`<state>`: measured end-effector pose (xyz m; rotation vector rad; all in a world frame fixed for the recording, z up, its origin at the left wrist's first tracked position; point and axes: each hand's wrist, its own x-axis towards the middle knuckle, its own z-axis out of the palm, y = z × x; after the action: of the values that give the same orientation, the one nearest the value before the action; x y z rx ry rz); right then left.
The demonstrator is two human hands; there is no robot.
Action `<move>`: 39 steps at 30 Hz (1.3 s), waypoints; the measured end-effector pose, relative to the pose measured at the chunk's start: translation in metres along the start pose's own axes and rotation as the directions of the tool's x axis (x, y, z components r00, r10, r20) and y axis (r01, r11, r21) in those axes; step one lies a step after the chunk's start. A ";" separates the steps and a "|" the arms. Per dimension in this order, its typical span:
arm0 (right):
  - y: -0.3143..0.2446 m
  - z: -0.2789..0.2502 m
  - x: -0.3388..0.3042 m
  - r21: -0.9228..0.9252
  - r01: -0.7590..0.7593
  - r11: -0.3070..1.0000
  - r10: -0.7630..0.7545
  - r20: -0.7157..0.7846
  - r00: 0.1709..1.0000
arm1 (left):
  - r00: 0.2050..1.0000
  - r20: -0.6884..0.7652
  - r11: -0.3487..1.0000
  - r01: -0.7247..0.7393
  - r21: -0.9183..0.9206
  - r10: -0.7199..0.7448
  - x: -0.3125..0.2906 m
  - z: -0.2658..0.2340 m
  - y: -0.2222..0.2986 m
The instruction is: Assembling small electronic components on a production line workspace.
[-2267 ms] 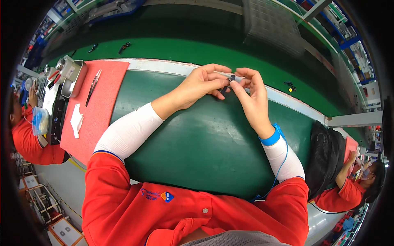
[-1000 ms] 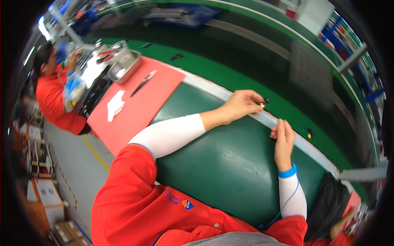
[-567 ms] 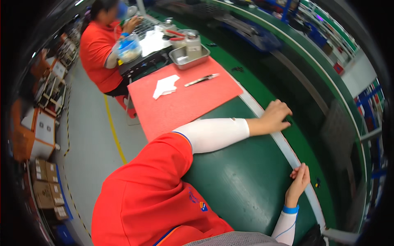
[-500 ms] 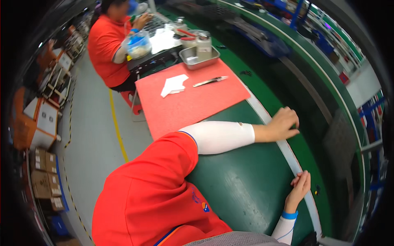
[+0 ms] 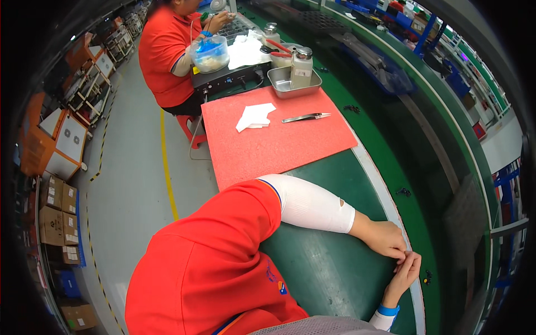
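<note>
My left hand (image 5: 385, 238), in a white sleeve, reaches over the green bench (image 5: 318, 262) to its pale edge strip. Its fingers are pinched together and meet the fingertips of my right hand (image 5: 406, 273), which wears a blue wristband (image 5: 389, 310). The right fingers are closed too; whatever lies between the fingertips is hidden or too small to make out. Beside the hands, on the green conveyor belt, lies a small dark part with a yellow spot (image 5: 427, 278). Farther along the belt sits another small dark part (image 5: 403, 192).
A red mat (image 5: 279, 151) carries tweezers (image 5: 306, 118) and a folded white cloth (image 5: 255, 117). At its far edge a metal tray (image 5: 296, 92) holds a pump bottle (image 5: 302, 68). Beyond, a co-worker (image 5: 167, 56) sits beside a black box unit (image 5: 229, 82) and a clear tub (image 5: 210, 57).
My left hand has come nearer and down to my right hand, and their fingertips now meet. Its loosely curled fingers have closed into a pinch. The whole view has shifted slightly.
</note>
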<state>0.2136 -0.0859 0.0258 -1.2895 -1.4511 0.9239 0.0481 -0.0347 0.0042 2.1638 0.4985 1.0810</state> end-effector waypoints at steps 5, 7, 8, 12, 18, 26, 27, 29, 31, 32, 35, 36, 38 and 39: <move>-0.002 0.012 -0.001 -0.065 0.077 0.995 -0.083 -0.095 0.992 | 0.998 0.024 0.996 0.061 0.059 -0.062 0.003 -0.006 -0.003; 0.003 0.003 0.000 -0.063 0.071 0.995 -0.073 -0.037 0.997 | 0.997 0.031 0.994 0.072 0.082 -0.075 0.000 -0.006 -0.001; 0.007 -0.003 0.001 -0.061 0.068 0.996 -0.067 0.024 0.997 | 0.997 0.033 0.994 0.073 0.079 -0.076 0.000 -0.006 -0.001; 0.012 -0.010 0.003 -0.068 0.072 0.995 -0.065 0.107 0.992 | 0.995 0.043 0.996 0.085 0.027 -0.086 0.003 -0.007 -0.004; 0.007 -0.001 0.000 -0.128 0.090 0.988 -0.080 0.084 0.993 | 0.994 0.048 0.995 0.099 0.032 -0.101 0.002 -0.007 -0.003; 0.004 0.005 0.000 -0.078 0.116 0.990 -0.117 -0.006 0.993 | 0.995 0.034 0.995 0.093 0.034 -0.094 0.002 -0.006 -0.004; 0.003 0.000 0.000 -0.099 0.103 0.990 -0.100 0.035 0.994 | 0.995 0.031 0.995 0.094 0.033 -0.095 0.002 -0.006 -0.005; 0.003 -0.006 0.000 -0.142 0.079 0.987 -0.062 0.116 0.991 | 0.993 0.033 0.993 0.111 0.037 -0.112 0.003 -0.006 -0.006; 0.004 -0.005 0.001 -0.147 0.083 0.986 -0.066 0.116 0.991 | 0.989 0.051 0.990 0.137 0.034 -0.138 0.005 -0.003 -0.006; 0.005 -0.005 0.001 -0.154 0.087 0.984 -0.070 0.112 0.991 | 0.989 0.049 0.990 0.138 0.034 -0.140 0.004 -0.003 -0.006; 0.003 -0.004 0.002 -0.162 0.090 0.983 -0.073 0.111 0.991 | 0.990 0.042 0.990 0.135 0.024 -0.136 0.005 -0.007 -0.006; 0.001 -0.003 0.002 -0.164 0.089 0.982 -0.071 0.113 0.991 | 0.990 0.043 0.991 0.130 0.030 -0.131 0.005 -0.008 -0.006; 0.000 -0.003 0.002 -0.162 0.097 0.982 -0.079 0.110 0.991 | 0.996 0.024 0.995 0.090 0.043 -0.091 0.003 -0.004 -0.006; 0.001 -0.005 0.000 -0.162 0.092 0.982 -0.075 0.111 0.991 | 0.997 0.015 0.996 0.070 0.050 -0.071 0.003 -0.004 -0.006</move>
<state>0.2190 -0.0856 0.0260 -1.3065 -1.6817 0.8390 0.0465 -0.0277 0.0031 2.1795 0.5952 1.0209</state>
